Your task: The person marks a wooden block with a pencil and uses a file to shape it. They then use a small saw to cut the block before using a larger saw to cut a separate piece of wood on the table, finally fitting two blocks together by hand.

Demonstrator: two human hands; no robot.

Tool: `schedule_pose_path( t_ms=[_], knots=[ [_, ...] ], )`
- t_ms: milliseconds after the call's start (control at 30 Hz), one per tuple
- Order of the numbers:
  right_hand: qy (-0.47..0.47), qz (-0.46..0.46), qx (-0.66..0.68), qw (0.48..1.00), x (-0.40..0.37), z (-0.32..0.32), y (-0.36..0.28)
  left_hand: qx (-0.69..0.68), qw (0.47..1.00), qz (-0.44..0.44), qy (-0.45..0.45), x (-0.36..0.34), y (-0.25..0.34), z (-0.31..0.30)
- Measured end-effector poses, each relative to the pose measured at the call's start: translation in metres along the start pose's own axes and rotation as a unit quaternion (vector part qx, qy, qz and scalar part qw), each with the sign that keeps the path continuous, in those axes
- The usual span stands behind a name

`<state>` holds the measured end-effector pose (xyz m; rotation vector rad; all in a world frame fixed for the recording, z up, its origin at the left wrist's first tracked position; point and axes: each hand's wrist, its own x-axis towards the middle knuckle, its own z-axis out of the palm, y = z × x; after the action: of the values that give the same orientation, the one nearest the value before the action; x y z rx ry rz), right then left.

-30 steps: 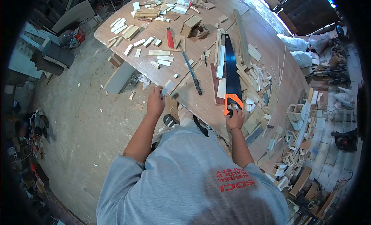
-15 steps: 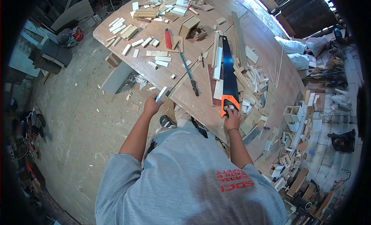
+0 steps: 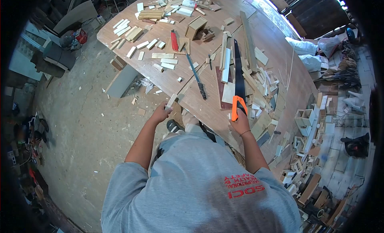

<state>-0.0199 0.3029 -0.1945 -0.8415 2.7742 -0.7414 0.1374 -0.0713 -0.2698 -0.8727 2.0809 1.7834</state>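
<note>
My right hand (image 3: pixel 241 122) is wrapped round the orange-and-black handle of a hand saw (image 3: pixel 240 77). The saw's dark blade points away from me over the right part of the table, tilted so that it looks narrow. In my left hand (image 3: pixel 161 113), off the table's front edge, is a small pale wood strip (image 3: pixel 171 101). Left of the saw, a white-faced strip (image 3: pixel 226 65) and a reddish-brown board (image 3: pixel 224 104) lie on the table. Between my hands rests a thin blue tool with a dark wrapped grip (image 3: pixel 201 89).
The wooden table (image 3: pixel 176 79) carries many cut pieces, a red utility knife (image 3: pixel 174 40) and a small wooden box (image 3: pixel 196 27). Offcuts (image 3: pixel 264 83) crowd its right side. White sacks (image 3: pixel 308 53) and wooden frames (image 3: pixel 305 117) stand on the floor to the right.
The saw has turned in my right hand, from blade face up to nearly edge up, and its handle has shifted slightly. The strip in my left hand has moved slightly right and down and turned.
</note>
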Motion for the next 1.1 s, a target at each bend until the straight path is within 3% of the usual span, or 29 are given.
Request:
schedule_pose_path(
  t_ms=[67, 100, 167, 200, 367, 433, 500, 567, 600, 667, 800, 967, 1100],
  knots=[
    [0.03, 0.115, 0.003, 0.993, 0.004, -0.009, -0.02, 0.054, 0.998, 0.013, 0.023, 0.011, -0.013, 0.002],
    [0.028, 0.115, 0.004, 0.993, 0.006, -0.008, -0.02, 0.054, 0.998, 0.011, 0.023, 0.014, -0.015, 0.003],
    [0.195, 0.148, 0.177, 0.953, 0.01, -0.005, -0.02, 0.077, 0.997, -0.009, 0.003, 0.02, -0.016, 0.002],
    [0.213, 0.19, 0.252, 0.925, 0.01, -0.005, -0.024, 0.08, 0.997, -0.009, 0.004, 0.023, -0.018, 0.003],
    [0.273, 0.107, 0.292, 0.91, -0.002, 0.007, -0.047, 0.091, 0.995, -0.049, -0.009, 0.033, -0.013, 0.005],
    [0.225, 0.034, 0.301, 0.926, -0.005, 0.003, -0.066, 0.097, 0.994, -0.048, -0.019, 0.031, -0.005, 0.006],
    [0.208, 0.018, 0.319, 0.924, 0.002, 0.002, -0.089, 0.104, 0.993, -0.043, -0.03, 0.033, -0.006, 0.007],
    [0.117, -0.068, 0.374, 0.918, 0.015, 0.007, -0.104, 0.25, 0.964, 0.095, 0.009, 0.043, -0.023, 0.013],
    [0.118, -0.068, 0.375, 0.917, 0.022, 0.011, -0.114, 0.252, 0.963, 0.095, 0.008, 0.042, -0.021, 0.013],
    [0.007, -0.081, 0.405, 0.911, 0.038, 0.018, -0.131, 0.216, 0.975, 0.059, 0.014, 0.038, -0.013, 0.016],
    [-0.08, -0.11, 0.392, 0.91, 0.063, 0.032, -0.152, 0.193, 0.981, 0.014, -0.008, 0.038, -0.011, 0.015],
    [-0.23, -0.088, 0.407, 0.88, 0.077, 0.048, -0.146, 0.248, 0.968, 0.011, 0.022, 0.029, 0.0, 0.018],
    [-0.248, -0.136, 0.35, 0.893, 0.089, 0.037, -0.15, 0.25, 0.967, -0.017, 0.04, 0.03, 0.004, 0.017]
  ],
)
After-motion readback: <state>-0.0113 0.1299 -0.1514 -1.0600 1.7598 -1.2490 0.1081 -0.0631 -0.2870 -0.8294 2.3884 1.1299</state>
